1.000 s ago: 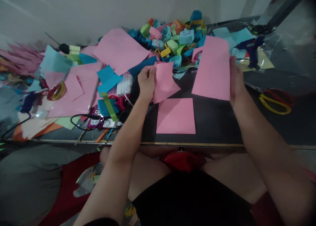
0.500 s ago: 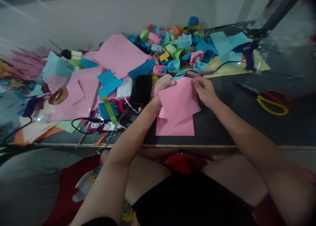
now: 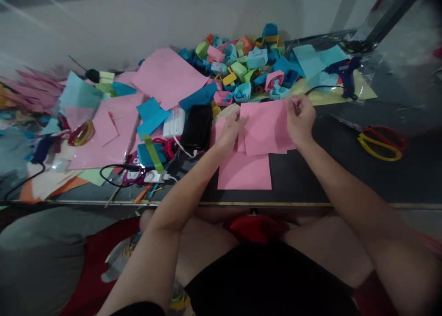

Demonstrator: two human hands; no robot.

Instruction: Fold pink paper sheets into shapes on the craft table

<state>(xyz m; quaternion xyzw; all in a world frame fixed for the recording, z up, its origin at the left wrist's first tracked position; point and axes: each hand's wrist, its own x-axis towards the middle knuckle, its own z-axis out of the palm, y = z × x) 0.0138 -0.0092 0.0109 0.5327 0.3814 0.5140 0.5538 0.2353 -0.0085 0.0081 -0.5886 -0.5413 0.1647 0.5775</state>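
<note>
My right hand [image 3: 301, 120] is closed in a pinch on the upper right corner of several pink paper sheets [image 3: 264, 129], held just over the dark table. At their left edge is my left hand [image 3: 229, 129], its fingers smeared by motion, so I cannot make out whether it grips the paper. Below the held sheets, another pink paper sheet [image 3: 245, 173] lies flat near the table's front edge. More pink paper partly shows behind my left hand.
Folded paper pieces [image 3: 241, 67] are heaped at the back. Scissors [image 3: 376, 141] and a blue glue gun [image 3: 345, 74] lie to the right. To the left are a black phone [image 3: 196, 127], a white charger [image 3: 174, 123], cables, a large pink sheet [image 3: 169, 77] and yellow-handled scissors [image 3: 83, 133].
The held pink sheets have moved right and turned squarer to the table. My right hand has shifted right with their corner, while my left hand has slid to their left edge.
</note>
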